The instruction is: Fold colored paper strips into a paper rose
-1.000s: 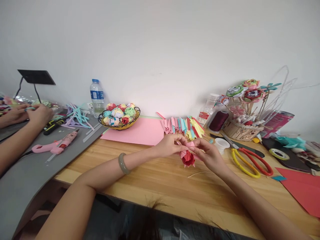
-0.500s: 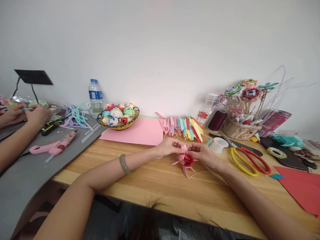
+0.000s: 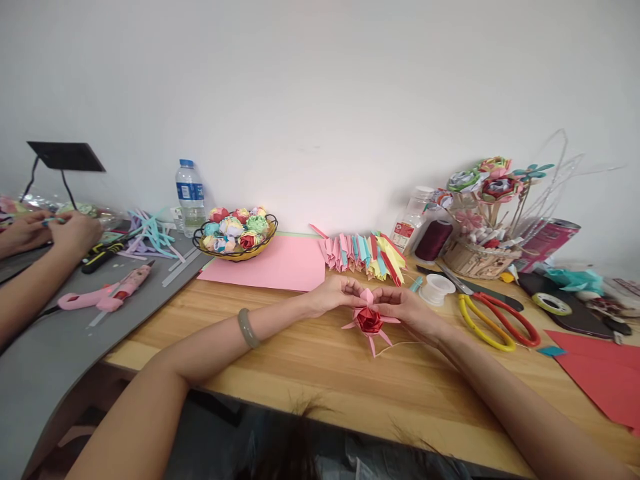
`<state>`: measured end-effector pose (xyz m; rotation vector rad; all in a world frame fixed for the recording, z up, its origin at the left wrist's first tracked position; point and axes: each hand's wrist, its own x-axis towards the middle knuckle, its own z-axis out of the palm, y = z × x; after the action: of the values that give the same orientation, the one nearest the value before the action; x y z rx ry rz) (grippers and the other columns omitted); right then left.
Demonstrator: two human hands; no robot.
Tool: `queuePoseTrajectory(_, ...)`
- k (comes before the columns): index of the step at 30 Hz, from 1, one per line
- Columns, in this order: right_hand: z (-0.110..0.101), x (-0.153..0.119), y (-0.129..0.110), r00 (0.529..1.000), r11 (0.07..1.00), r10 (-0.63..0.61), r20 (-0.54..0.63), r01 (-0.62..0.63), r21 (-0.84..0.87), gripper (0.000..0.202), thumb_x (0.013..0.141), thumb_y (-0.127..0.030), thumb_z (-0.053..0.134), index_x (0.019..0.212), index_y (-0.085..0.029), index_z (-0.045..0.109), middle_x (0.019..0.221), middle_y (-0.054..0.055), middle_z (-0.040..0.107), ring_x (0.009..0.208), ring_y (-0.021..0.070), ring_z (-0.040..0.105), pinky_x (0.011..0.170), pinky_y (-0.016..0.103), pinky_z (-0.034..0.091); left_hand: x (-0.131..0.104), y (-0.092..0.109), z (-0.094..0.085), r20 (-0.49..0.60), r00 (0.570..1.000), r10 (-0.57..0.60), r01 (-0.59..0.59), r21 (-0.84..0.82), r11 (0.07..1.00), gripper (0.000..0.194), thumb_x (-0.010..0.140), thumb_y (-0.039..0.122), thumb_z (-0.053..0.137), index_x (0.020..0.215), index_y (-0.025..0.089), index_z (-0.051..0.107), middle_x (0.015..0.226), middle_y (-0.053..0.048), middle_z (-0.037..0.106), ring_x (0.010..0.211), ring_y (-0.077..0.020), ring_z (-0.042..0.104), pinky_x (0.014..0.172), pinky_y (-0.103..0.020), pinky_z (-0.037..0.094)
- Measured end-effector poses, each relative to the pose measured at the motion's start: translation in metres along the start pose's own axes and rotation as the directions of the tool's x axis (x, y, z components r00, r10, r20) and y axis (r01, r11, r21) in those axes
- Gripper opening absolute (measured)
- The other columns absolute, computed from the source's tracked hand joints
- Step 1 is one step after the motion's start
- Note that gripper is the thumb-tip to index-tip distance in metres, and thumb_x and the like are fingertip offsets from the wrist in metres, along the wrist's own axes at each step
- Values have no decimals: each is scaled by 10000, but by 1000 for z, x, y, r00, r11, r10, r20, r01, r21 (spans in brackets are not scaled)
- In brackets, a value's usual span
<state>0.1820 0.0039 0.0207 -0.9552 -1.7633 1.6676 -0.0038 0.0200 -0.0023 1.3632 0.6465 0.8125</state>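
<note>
Between my hands is a paper flower [image 3: 369, 321] with a dark red folded centre and pink pointed petals spread around it. My left hand [image 3: 336, 296] pinches its upper left side, and my right hand [image 3: 399, 304] grips the upper right. A pink petal tip stands up between my fingertips. From the flower a thin pale thread [image 3: 400, 344] runs right, passing under my right wrist. Behind my hands lies a row of folded paper pieces [image 3: 357, 253] in pink, blue, yellow and red. A white thread spool [image 3: 437, 289] stands just right of my right hand.
Scissors [image 3: 493, 320] with yellow and red handles and red paper [image 3: 600, 367] lie at right. A basket of paper flowers [image 3: 240, 252] stands on pink paper [image 3: 280, 267]. At left, a co-worker's hands [image 3: 70, 230] work above a pink glue gun [image 3: 107, 295].
The paper flower has tilted so that its red centre faces me more fully and its lower petals spread wider. My hands have stayed nearly in place, still gripping it.
</note>
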Motion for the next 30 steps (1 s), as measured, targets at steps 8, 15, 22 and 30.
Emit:
queuePoseTrajectory(8,2,-5,-10,998,992,24,58,-16,-125,273,744,-387,601,848,-144,668,848,49,699,771,164,631,714,270,446,0,0,2,-14,999,53,-52,34,998,304,560,285,745,735,83,599,732,-38,621,668,-97,569,685,-262,425)
queuePoseTrajectory(15,6,-4,-9,1000,989,-7,19,10,-148,292,714,-420,619,774,-139,669,762,41,696,690,152,626,650,251,444,-2,1,5,-16,1000,13,-13,8,1000,324,554,286,747,766,80,613,751,-45,625,678,-99,571,690,-264,428)
queuePoseTrajectory(22,7,-2,-3,998,985,-38,-49,29,-170,269,729,-424,598,787,-169,663,774,24,683,692,150,613,655,261,445,-2,5,4,-46,999,-15,15,10,1000,309,556,279,739,753,73,622,677,-29,615,607,-85,543,627,-242,409)
queuePoseTrajectory(30,10,-3,-5,991,971,-82,-110,54,-231,298,760,-449,549,755,-159,622,729,16,643,652,131,569,621,245,421,-4,9,8,-34,998,-50,49,-32,998,253,605,285,706,723,88,600,595,1,592,513,-64,516,564,-226,393)
